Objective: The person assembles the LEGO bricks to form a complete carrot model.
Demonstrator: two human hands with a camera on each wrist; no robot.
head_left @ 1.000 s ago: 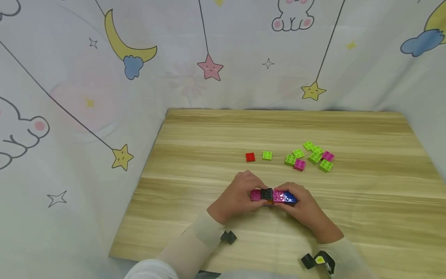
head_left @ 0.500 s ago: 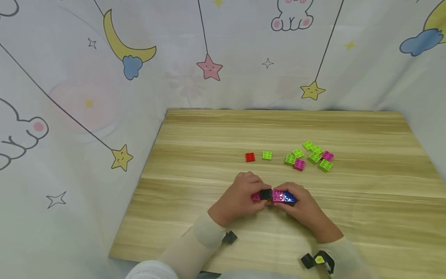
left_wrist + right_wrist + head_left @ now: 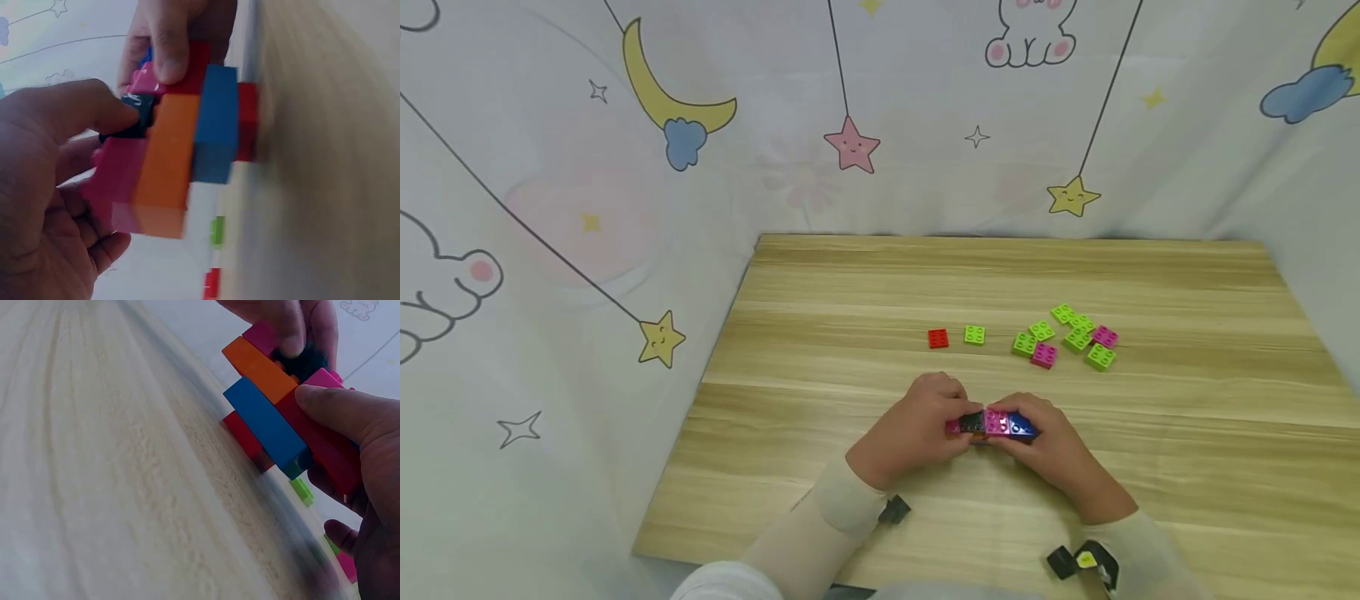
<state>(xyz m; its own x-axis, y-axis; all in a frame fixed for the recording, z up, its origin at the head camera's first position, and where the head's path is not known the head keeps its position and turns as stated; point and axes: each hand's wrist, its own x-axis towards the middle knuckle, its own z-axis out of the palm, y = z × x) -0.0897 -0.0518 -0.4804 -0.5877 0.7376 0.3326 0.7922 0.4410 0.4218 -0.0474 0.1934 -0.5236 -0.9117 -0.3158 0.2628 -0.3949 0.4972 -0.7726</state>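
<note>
Left wall: we've got one yellow moon (image 3: 662,87) and one smiley yellow star (image 3: 662,339) on the backdrop.
Left hand (image 3: 910,432): gripping the stack's left end, thumb on the one black brick (image 3: 972,422).
Loose singles: one red brick (image 3: 937,338), then one lime brick (image 3: 974,335), just beyond the hands.
Stack (image 3: 164,169): held between both hands, near the table's front edge; we count at least eight bricks.
Stack top, left to right: one pink, the black, another pink (image 3: 997,422), one dark blue (image 3: 1022,425).
Under that: one orange (image 3: 259,369), one red (image 3: 312,434), then one lighter blue (image 3: 265,419), one more red at the bottom. Can't tell if it's touching the table.
Right hand (image 3: 1063,446): pinching the stack's right end.
Loose cluster: six lime bricks (image 3: 1077,339) and two pink bricks (image 3: 1043,356), so ten loose total.
</note>
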